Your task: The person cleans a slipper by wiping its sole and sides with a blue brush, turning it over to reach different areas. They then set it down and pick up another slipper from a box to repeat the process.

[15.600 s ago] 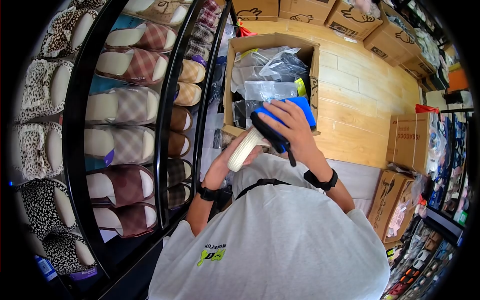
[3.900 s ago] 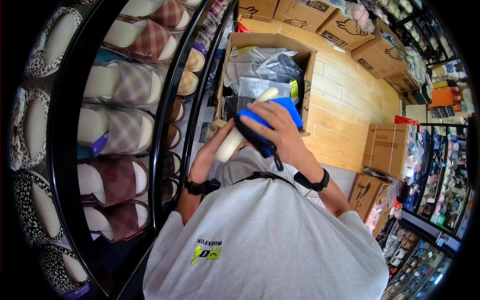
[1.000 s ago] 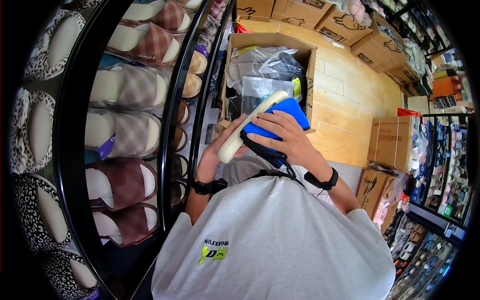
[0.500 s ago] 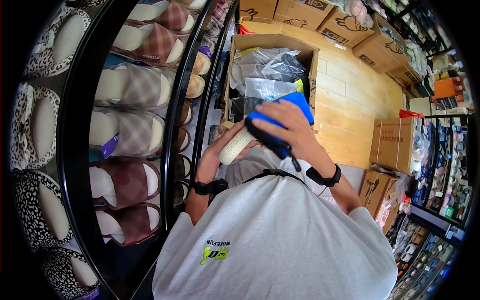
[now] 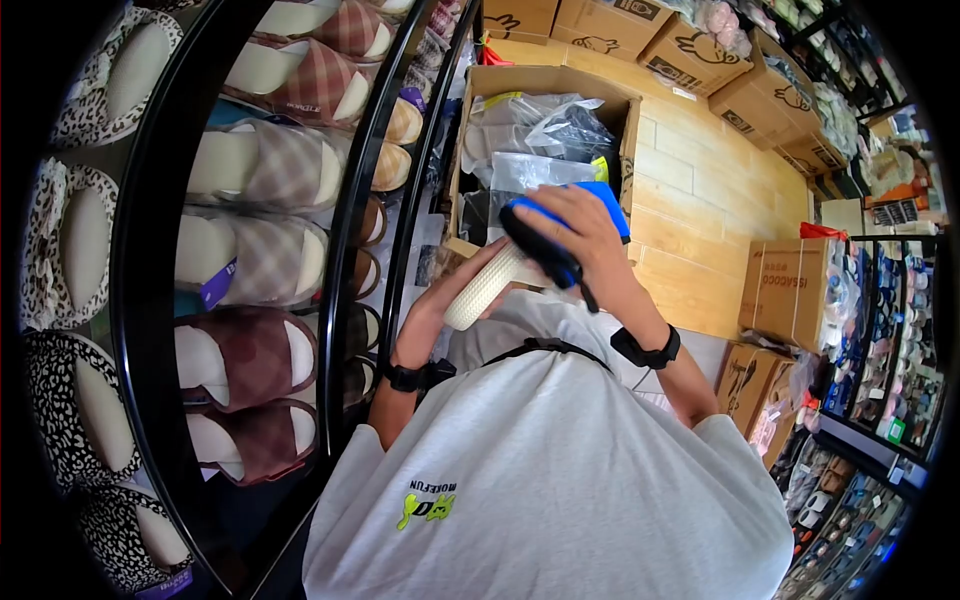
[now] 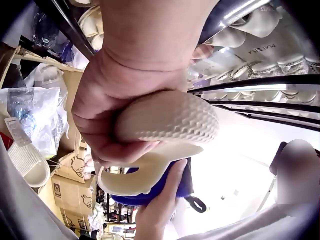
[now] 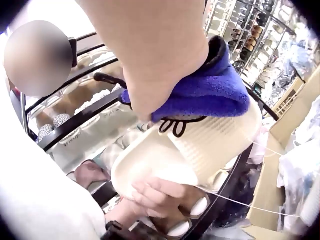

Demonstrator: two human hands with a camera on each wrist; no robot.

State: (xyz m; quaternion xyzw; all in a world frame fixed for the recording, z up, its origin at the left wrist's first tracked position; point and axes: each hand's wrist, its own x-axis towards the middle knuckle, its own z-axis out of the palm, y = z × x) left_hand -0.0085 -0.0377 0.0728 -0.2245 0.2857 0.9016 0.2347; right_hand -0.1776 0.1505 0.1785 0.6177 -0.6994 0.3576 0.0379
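Observation:
A cream slide slipper with a textured sole edge is tilted in front of the person's waist. The left hand grips it; in the left wrist view, curled fingers wrap round one end. Over the slipper's strap, the right hand holds a fuzzy blue cloth pad with black trim and a hanging cord loop. The right wrist view shows the blue pad against the slipper's ribbed strap. Much of the strap is hidden in the head view.
An open carton of plastic-bagged items stands just ahead. To the left runs a black-framed rack of plaid and leopard-print slippers. More cartons line the right side and back of the wooden floor, with stocked shelves at far right.
The blue pad has turned since a second ago, showing more of its black side. It now covers the slipper's far end, which showed before. Both hands keep their hold.

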